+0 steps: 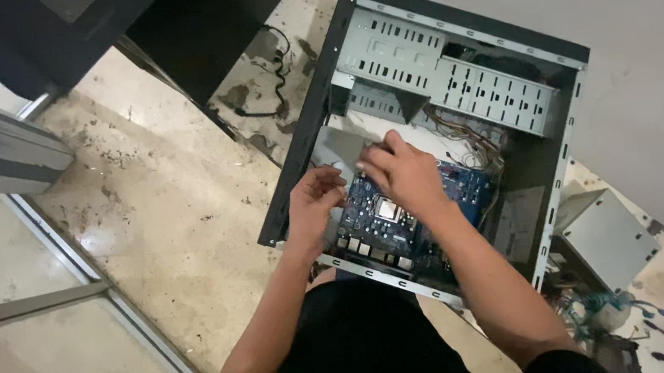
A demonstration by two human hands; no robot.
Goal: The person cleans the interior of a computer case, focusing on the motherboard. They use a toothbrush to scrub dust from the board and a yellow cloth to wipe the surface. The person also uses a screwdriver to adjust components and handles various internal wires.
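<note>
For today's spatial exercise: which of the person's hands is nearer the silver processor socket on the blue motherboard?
Right. The right hand hovers just above the socket; the left hand sits off the motherboard's left edge.

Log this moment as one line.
left hand: on motherboard edge | right hand: over motherboard, fingers curled | case: open, lying on floor | loose cables: beside case

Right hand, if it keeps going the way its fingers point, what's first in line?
The right hand points up-left across the blue motherboard. First in line looks like the bare grey case floor, then the case's black side wall. Depth is unclear from above.
</note>
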